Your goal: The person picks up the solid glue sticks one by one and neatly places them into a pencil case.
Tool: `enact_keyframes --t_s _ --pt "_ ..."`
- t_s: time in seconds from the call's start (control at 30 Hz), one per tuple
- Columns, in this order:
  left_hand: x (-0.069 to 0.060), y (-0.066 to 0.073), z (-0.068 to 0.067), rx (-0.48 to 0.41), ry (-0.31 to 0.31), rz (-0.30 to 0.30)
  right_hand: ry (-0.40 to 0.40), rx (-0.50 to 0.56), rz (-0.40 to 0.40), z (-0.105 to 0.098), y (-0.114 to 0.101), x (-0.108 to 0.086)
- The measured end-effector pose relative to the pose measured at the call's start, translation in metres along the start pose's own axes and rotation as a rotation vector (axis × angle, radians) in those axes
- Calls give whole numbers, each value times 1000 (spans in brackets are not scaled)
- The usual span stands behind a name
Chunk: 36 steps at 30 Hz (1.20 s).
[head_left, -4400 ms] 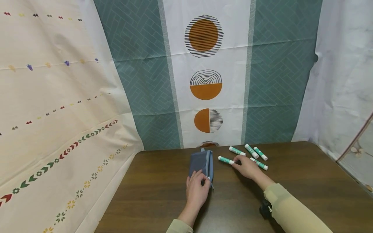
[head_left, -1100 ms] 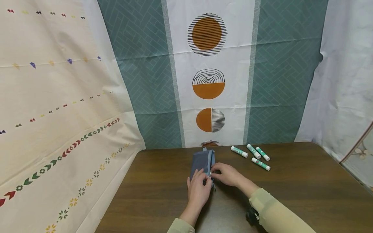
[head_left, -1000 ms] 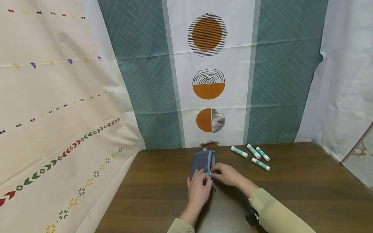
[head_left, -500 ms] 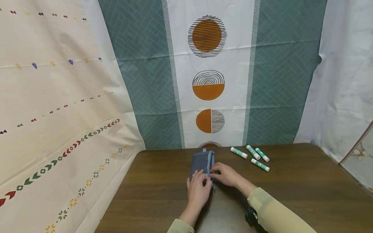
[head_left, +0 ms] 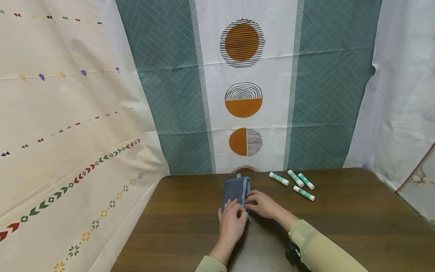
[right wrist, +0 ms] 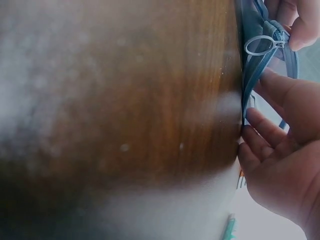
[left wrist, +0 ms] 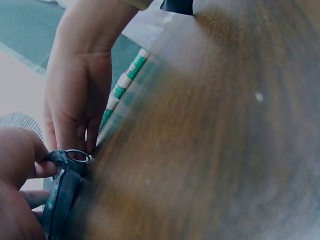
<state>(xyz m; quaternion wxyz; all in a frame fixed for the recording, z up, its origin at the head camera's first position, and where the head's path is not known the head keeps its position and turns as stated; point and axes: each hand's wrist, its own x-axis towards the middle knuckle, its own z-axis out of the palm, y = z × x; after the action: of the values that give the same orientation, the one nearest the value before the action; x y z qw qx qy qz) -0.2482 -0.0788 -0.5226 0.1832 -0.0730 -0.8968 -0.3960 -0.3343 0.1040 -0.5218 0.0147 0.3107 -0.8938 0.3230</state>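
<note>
A blue-grey zippered pouch (head_left: 234, 187) lies on the table. My left hand (head_left: 232, 222) rests over its near end, and in the left wrist view the thumb and fingers of this hand (left wrist: 17, 175) pinch the edge by the ring-shaped zipper pull (left wrist: 78, 155). My right hand (head_left: 264, 204) is at the pouch's right side. In the right wrist view its relaxed fingers (right wrist: 265, 131) reach into the unzipped opening between the zipper edges (right wrist: 255, 75). What lies inside is mostly hidden.
Several green-and-white glue-stick-like tubes lie at the back right of the wooden table (head_left: 176, 219), among them one tube (head_left: 279, 178) nearest the pouch and another (head_left: 304, 193) in front. Patterned cloths (head_left: 180, 94) hang behind and left of the table.
The tube between pouch and right hand was taken from the table and moved left to the pouch. Its white end, visible at the opening a second ago, is out of sight.
</note>
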Motion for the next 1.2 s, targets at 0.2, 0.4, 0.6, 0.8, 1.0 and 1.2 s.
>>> enact_keyframes --t_s 0.2,0.4,0.6,0.8,1.0,1.2 --pt "-1 0 0 5 -8 3 -38 26 73 -8 -17 -2" --pt "-1 0 0 -11 -15 -6 -36 44 34 -4 -2 -1" --pt "-1 0 1 -15 -9 -18 -41 35 51 -13 -12 -5" --pt "1 -1 3 -3 1 -20 31 30 80 -23 -9 -10" --pt "1 -1 4 9 1 -6 72 22 99 -31 -2 -15" --pt "0 0 4 43 8 4 77 21 85 -35 1 -21"
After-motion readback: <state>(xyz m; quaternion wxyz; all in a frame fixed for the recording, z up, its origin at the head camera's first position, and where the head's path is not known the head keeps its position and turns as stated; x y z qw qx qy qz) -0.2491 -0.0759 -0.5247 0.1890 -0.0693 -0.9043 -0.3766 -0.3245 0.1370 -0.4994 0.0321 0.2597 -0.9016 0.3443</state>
